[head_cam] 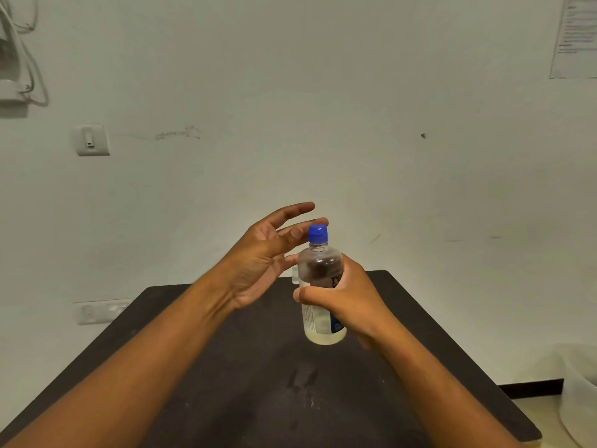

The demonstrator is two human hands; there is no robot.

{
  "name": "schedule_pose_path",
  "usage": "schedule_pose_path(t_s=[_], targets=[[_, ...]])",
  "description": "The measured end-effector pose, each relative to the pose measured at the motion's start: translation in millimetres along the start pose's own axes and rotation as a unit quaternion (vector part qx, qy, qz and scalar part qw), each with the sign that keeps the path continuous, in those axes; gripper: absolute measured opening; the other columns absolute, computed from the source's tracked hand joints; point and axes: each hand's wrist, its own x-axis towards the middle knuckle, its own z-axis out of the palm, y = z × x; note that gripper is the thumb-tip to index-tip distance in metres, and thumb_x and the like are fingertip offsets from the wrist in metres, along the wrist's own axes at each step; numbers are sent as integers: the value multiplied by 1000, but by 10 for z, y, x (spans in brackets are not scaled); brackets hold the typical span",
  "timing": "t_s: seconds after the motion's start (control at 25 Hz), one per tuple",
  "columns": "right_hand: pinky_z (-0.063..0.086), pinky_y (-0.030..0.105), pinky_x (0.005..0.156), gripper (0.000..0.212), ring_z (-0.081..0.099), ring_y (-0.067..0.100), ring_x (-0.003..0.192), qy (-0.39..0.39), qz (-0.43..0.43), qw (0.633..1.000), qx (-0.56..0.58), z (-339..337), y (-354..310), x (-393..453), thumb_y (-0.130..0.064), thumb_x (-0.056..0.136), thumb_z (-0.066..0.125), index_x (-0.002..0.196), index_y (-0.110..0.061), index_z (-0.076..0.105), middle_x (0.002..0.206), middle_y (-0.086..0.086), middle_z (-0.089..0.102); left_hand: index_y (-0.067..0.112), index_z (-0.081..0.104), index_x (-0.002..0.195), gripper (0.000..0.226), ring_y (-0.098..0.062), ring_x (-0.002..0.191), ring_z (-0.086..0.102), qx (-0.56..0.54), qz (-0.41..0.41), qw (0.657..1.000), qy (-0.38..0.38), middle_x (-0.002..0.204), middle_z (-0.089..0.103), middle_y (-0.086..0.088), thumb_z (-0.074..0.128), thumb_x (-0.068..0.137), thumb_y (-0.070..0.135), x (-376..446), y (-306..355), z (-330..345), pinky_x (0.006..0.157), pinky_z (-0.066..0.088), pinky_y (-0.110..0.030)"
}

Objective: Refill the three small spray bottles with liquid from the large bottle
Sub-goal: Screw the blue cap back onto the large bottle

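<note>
One large bottle (321, 286) gripped upright by right hand (345, 295), one blue cap (318, 233), left hand (265, 257) open beside it

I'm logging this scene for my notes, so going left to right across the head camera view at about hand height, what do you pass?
Left hand, open beside the cap → large bottle with its blue cap on → right hand, wrapped around the bottle → translucent bin at the far right edge.
</note>
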Motion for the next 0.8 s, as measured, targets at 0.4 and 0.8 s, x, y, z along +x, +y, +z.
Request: schedule_pose_path(t_s=[0.4, 0.8], targets=[[46, 16, 73, 56, 61, 9, 106, 55, 33, 998, -11, -139, 450, 424, -27, 84, 76, 132, -29, 48, 121, -8, 60, 39, 53, 141, 45, -6, 134, 53, 191, -5, 973, 130, 139, 61, 15, 53, 97, 50, 259, -704, -336, 117, 40, -44], [44, 14, 73, 54, 61, 2, 98, 105, 77, 989, -72, -300, 1477, 1169, -34, 83, 81, 127, -29, 48, 114, -13, 60, 43, 38, 152, 66, -3, 140, 43, 297, -68, 945, 116, 151, 48, 16, 57, 91, 62, 673, -1870, -794, 120, 35, -42]])
